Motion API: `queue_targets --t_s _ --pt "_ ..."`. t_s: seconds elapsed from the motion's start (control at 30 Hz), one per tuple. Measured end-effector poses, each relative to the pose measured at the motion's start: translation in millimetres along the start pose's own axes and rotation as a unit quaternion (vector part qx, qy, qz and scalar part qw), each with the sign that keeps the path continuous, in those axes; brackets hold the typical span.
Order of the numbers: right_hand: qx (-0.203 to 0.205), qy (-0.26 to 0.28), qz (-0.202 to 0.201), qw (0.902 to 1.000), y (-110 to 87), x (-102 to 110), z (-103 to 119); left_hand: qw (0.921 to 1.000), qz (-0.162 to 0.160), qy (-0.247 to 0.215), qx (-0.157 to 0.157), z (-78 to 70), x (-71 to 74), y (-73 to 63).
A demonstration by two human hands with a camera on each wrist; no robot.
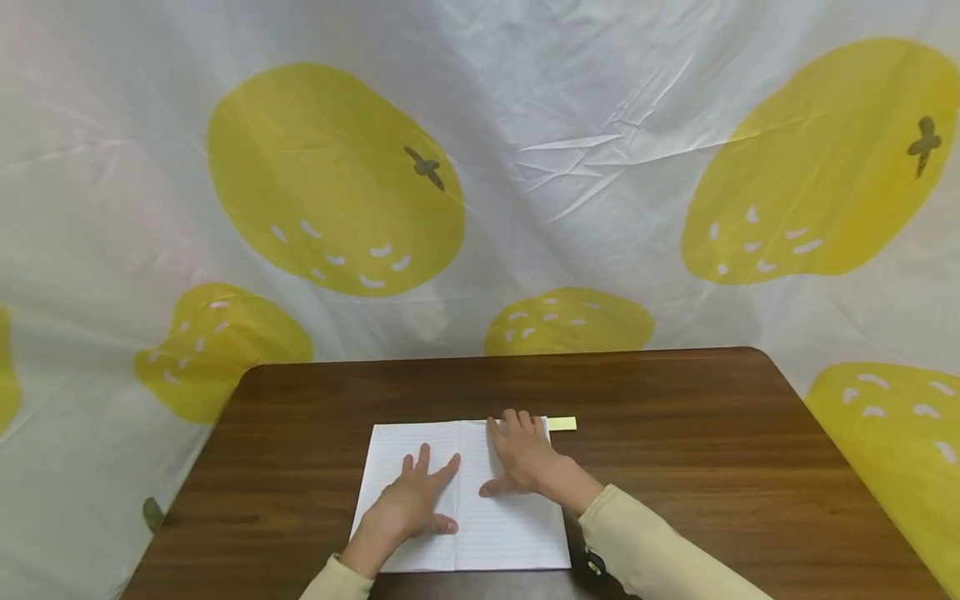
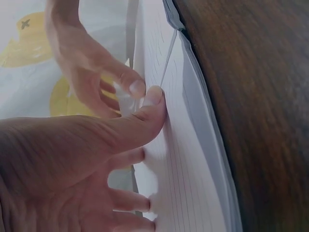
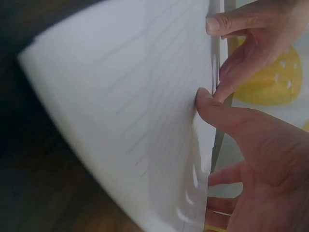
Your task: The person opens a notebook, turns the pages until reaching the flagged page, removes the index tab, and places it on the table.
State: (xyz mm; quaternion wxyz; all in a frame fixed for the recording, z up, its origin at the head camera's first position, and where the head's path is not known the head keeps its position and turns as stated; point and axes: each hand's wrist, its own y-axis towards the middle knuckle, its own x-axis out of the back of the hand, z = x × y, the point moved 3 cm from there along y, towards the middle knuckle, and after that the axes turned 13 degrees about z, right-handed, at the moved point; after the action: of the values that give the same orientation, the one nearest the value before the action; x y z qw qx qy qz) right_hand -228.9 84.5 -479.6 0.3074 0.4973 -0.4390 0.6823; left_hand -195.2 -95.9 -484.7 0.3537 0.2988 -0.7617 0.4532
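An open notebook [image 1: 510, 533] with white lined pages lies on the brown wooden table [image 1: 690, 433]. On its left page rests my left hand [image 1: 411, 500], fingers spread and thumb pointing toward the centre fold. My right hand [image 1: 525, 458] lies across the upper part of the right page, fingertips at the top edge and thumb lower on the page. A yellow sticky tab [image 1: 561, 423] sticks out past the notebook's upper right edge. In the left wrist view the left thumb [image 2: 149, 104] touches the page near the fold. Neither hand grips anything.
Behind the table hangs a white cloth [image 1: 525, 150] printed with big yellow fruit shapes. The table's far edge runs close to the cloth. A dark round object [image 1: 595, 564] shows at the right sleeve [image 1: 660, 542], beside the notebook's lower right corner.
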Motion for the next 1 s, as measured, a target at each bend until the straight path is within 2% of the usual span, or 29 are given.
queue_targets --t_s 0.23,0.5,0.77,1.0 --pt "-0.018 0.022 -0.002 0.9996 -9.7 -2.8 -14.2 0.9998 -0.004 -0.02 -0.009 1.0 -2.3 -1.7" --pt "-0.014 0.065 -0.049 0.9966 -17.4 -7.4 -29.7 0.9993 0.001 -0.036 -0.004 1.0 -3.6 -1.6" --pt "-0.012 0.136 -0.076 0.9877 -23.2 -14.1 -42.1 0.999 -0.003 -0.044 -0.006 2.6 -4.8 -0.9" --pt "0.013 0.171 -0.13 0.9765 -31.3 -18.2 -49.3 0.9985 -0.003 -0.053 -0.009 2.9 -3.6 -2.9"
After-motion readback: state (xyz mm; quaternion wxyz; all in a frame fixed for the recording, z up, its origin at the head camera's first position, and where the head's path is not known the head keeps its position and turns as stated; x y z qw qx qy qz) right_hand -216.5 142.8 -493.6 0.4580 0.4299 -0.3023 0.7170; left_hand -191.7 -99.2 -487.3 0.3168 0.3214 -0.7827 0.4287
